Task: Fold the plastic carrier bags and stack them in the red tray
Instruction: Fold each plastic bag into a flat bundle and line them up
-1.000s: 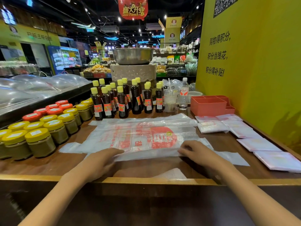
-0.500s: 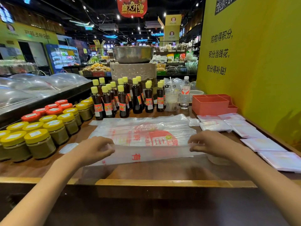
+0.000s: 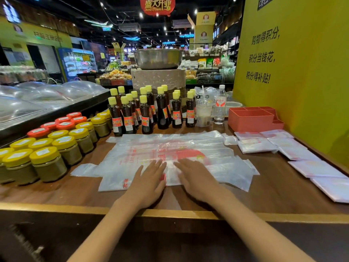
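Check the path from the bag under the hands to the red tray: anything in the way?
Both hands, left and right, lie flat on the bag. Toward the red tray, only folded bags lie on the counter in front of it; they are flat, so lifting over should clear.

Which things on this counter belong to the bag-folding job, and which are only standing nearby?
Belong to the job:
- carrier bag spread flat, with the left hand and right hand pressing on it
- folded bags lying at the right
- red tray

Only standing nearby:
- sauce bottles
- jars with yellow and red lids
- water bottle
- drink cup
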Motion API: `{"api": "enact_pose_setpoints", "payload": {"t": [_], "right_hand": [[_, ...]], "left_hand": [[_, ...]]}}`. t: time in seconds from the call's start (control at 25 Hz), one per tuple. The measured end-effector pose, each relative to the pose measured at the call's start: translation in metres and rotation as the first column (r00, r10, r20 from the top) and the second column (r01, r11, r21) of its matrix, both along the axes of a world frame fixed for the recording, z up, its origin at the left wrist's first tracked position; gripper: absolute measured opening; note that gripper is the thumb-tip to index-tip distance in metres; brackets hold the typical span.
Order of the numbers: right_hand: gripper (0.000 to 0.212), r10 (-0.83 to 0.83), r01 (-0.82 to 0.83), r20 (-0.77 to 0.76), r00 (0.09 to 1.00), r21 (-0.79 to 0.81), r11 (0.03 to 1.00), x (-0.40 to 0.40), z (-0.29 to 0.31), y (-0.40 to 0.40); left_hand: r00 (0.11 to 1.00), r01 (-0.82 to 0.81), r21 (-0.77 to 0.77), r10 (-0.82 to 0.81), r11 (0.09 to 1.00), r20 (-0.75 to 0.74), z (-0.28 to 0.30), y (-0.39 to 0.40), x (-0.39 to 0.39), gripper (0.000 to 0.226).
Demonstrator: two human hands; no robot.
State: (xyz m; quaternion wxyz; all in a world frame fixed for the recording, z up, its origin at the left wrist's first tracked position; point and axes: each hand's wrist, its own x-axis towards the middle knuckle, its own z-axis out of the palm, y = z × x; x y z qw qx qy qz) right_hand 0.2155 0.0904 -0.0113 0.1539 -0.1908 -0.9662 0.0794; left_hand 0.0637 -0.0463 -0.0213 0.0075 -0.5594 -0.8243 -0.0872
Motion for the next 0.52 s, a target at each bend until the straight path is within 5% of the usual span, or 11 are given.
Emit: {"api": "enact_pose_setpoints", "payload": {"t": [0.12,0.32,0.52], "right_hand": [[0.055,0.017,-0.003,0.242,0.970,-0.058,0.998,-0.006,-0.019,-0.006],[0.065,-0.085,0.113,0.262,0.961,-0.091,0.989,0.001,-0.022,0.009],[0.075,-0.422,0.443,0.238,0.875,-0.043,0.895,0.054,-0.021,0.063]], "left_hand": [[0.997,-0.028,-0.170,0.040,0.985,0.067,-0.010,0.005,-0.005,0.057],[0.996,-0.050,-0.167,0.062,0.985,0.068,-0.010,0.006,-0.007,0.062],[0.982,-0.134,-0.196,0.156,0.971,0.103,-0.006,-0.019,-0.040,0.120]]}}
